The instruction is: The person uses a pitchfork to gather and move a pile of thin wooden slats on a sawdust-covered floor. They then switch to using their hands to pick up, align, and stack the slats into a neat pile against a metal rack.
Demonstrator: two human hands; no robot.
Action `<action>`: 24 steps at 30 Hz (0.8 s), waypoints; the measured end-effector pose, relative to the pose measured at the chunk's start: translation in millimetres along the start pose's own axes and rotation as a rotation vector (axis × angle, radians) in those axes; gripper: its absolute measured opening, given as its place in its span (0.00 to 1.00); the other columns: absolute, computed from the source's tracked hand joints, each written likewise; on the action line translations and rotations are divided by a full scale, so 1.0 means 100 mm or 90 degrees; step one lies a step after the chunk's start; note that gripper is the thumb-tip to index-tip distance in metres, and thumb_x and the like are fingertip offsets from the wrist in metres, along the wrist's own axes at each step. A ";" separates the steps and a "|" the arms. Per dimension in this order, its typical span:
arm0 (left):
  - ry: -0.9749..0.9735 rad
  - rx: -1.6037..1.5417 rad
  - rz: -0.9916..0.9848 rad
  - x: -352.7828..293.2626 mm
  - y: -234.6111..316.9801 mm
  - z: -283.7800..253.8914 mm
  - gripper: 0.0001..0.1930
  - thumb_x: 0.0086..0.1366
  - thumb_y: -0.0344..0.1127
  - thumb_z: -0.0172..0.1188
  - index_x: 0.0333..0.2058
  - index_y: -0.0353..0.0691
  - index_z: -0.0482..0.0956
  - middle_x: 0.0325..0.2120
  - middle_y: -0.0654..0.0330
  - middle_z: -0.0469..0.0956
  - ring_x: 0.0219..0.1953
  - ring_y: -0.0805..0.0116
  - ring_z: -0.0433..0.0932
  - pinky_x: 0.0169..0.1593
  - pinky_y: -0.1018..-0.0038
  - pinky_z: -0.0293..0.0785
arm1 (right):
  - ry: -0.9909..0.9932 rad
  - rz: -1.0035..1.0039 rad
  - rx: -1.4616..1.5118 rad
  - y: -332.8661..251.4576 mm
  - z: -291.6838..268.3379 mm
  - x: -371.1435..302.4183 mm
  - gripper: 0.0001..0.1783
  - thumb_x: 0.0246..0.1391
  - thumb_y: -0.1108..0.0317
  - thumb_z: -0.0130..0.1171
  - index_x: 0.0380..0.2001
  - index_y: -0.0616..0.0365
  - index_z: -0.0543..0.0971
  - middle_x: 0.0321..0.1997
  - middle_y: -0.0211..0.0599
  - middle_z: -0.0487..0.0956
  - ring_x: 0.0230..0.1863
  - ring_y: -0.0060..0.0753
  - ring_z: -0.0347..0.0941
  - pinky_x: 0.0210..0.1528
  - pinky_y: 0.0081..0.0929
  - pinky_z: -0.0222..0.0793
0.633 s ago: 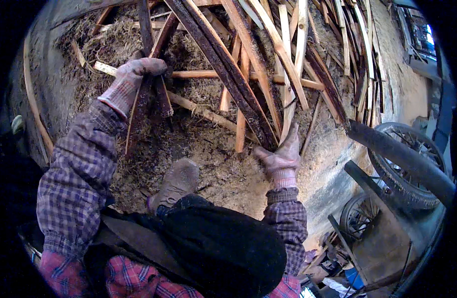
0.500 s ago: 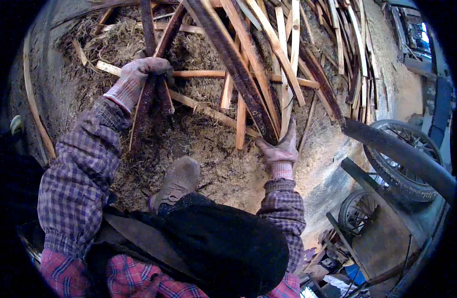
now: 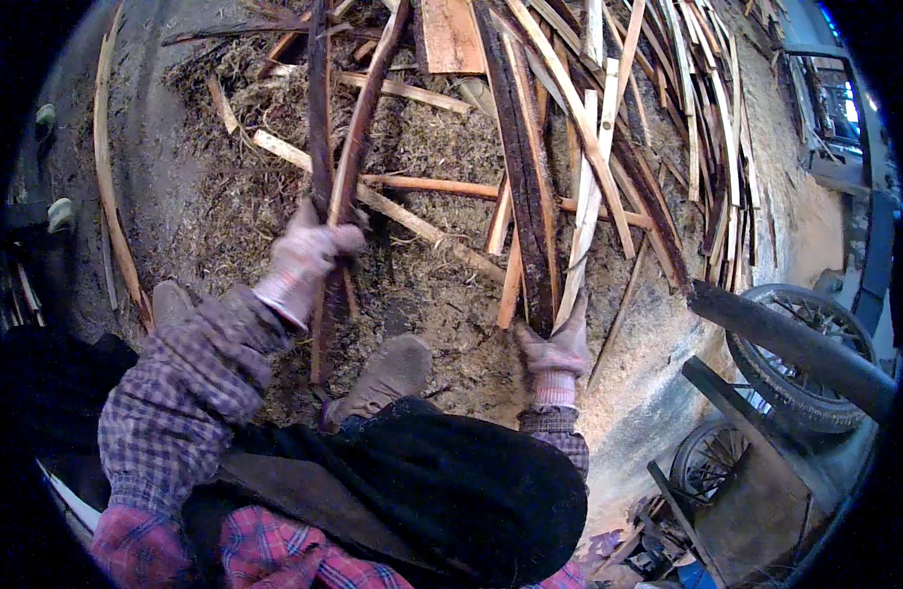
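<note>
My left hand [image 3: 319,253], in a pale, dirty work glove, is closed round two long, bark-edged wood strips [image 3: 365,113]. The strips cross at the grip, and their lower ends hang below my fist. On the right, my gloved right hand [image 3: 556,351] clasps the near ends of a bundle of wood strips. A wide dark, bark-covered strip [image 3: 530,196] and a pale strip [image 3: 586,211] run away from its palm. Some of its fingers are hidden behind the wood. A thin orange-brown strip [image 3: 432,185] lies crosswise between the hands.
Fibrous, shredded bark and dirt [image 3: 412,255] cover the ground around my boot [image 3: 388,378]. A large pile of strips [image 3: 712,128] lies at the far right. A dark pole [image 3: 790,344] crosses a spoked cart wheel [image 3: 805,339] on the right. A long strip [image 3: 106,167] lies left.
My left hand has drawn closer to me with the two strips. The right hand has come slightly nearer with its bundle. The view has shifted, showing more ground ahead and a second boot.
</note>
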State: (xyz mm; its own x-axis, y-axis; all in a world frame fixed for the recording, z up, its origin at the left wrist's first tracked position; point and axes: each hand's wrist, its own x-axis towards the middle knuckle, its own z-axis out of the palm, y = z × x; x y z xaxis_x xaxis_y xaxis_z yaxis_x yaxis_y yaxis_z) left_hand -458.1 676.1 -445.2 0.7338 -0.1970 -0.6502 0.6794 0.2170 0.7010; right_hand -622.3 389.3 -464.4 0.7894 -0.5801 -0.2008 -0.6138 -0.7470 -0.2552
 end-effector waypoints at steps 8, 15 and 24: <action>-0.017 -0.026 -0.223 -0.14 -0.35 0.29 0.17 0.51 0.39 0.63 0.37 0.37 0.73 0.23 0.61 0.75 0.21 0.67 0.74 0.27 0.71 0.72 | -0.155 0.051 0.344 0.04 0.01 -0.05 0.62 0.20 0.60 0.72 0.59 0.61 0.47 0.52 0.47 0.68 0.48 0.42 0.69 0.50 0.30 0.65; -0.150 -0.261 -0.243 0.01 -0.25 0.65 0.15 0.55 0.45 0.58 0.33 0.38 0.74 0.22 0.57 0.75 0.25 0.60 0.76 0.31 0.62 0.76 | -0.064 -0.062 0.099 0.04 -0.13 -0.02 0.63 0.18 0.53 0.72 0.59 0.60 0.49 0.46 0.51 0.70 0.45 0.52 0.68 0.46 0.38 0.67; -0.156 -0.211 -0.294 0.39 -0.49 0.61 0.12 0.54 0.42 0.59 0.29 0.39 0.75 0.24 0.57 0.77 0.23 0.62 0.76 0.29 0.63 0.75 | -0.062 0.023 -0.007 -0.06 -0.08 -0.08 0.67 0.18 0.55 0.73 0.61 0.55 0.43 0.49 0.52 0.67 0.47 0.52 0.66 0.47 0.37 0.65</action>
State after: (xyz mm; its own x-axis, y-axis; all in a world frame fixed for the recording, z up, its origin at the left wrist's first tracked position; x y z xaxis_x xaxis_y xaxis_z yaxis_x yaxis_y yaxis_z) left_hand -462.4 599.3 -487.1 0.3702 -0.5473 -0.7506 0.9189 0.3343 0.2094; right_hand -625.0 395.4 -453.8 0.7625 -0.5724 -0.3014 -0.6414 -0.7300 -0.2361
